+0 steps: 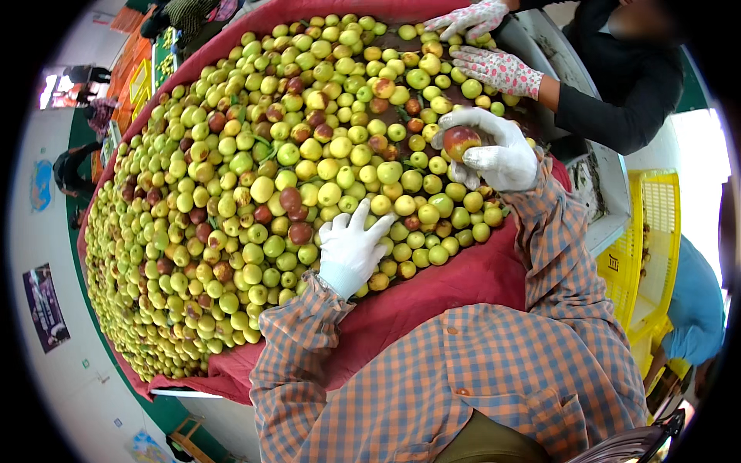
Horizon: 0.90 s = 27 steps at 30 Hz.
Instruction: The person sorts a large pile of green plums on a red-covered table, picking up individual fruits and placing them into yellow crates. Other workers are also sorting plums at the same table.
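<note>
A wide heap of small round green and reddish-brown fruit, probably jujubes [329, 194], lies on a red cloth [428, 295]. My right hand [492, 151], in a white glove, holds one red-brown fruit [461, 142] between thumb and fingers, above the heap's right part. My left hand [354, 246], also white-gloved, rests on the fruit near the heap's front edge, fingers spread. Whether fruit lies under its palm is hidden. Several darker red fruits [300, 232] sit just left of it.
Across at the upper right, a co-worker's two hands in flowered gloves [501, 70] touch the fruit. A grey metal trough [605, 173] borders the heap's right side, with yellow plastic crates [660, 243] beyond. Another person bends beside the crates. More people stand far left.
</note>
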Motion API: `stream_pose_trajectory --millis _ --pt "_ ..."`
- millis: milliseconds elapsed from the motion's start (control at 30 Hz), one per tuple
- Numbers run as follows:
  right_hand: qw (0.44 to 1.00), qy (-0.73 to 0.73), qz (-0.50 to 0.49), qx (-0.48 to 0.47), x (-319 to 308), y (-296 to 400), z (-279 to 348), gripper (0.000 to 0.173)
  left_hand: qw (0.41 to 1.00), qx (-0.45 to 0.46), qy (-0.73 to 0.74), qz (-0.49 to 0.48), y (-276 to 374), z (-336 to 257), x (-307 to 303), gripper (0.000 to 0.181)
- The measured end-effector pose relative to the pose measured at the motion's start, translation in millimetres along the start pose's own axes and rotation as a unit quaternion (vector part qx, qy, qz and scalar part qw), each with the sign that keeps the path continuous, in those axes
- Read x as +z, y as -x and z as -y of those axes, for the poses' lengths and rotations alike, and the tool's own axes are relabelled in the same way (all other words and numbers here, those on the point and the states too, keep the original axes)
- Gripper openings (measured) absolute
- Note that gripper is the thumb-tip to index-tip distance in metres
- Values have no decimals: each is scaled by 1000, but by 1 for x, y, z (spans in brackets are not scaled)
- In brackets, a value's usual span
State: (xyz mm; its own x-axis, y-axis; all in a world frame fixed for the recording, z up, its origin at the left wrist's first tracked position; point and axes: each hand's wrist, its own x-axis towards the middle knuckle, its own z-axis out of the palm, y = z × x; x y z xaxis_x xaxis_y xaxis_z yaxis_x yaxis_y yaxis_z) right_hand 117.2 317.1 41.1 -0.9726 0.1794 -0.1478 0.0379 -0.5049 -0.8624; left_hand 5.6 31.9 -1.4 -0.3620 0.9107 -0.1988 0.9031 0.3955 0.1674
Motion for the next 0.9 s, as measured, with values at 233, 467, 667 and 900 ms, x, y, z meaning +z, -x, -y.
stream_pose_trajectory --millis 233,467,667,900 --pt "995 -92 -23 -33 8 44 1 54 999 1 -32 8 -1 -1 4 58" --pt "995 20 -98 -29 23 64 -2 64 1000 13 -27 -6 3 -1 7 59" --pt "835 549 -14 10 16 66 -37 50 998 22 50 37 30 -2 -4 55" --pt "756 632 153 -73 73 31 -84 42 993 20 113 23 79 10 -29 41"
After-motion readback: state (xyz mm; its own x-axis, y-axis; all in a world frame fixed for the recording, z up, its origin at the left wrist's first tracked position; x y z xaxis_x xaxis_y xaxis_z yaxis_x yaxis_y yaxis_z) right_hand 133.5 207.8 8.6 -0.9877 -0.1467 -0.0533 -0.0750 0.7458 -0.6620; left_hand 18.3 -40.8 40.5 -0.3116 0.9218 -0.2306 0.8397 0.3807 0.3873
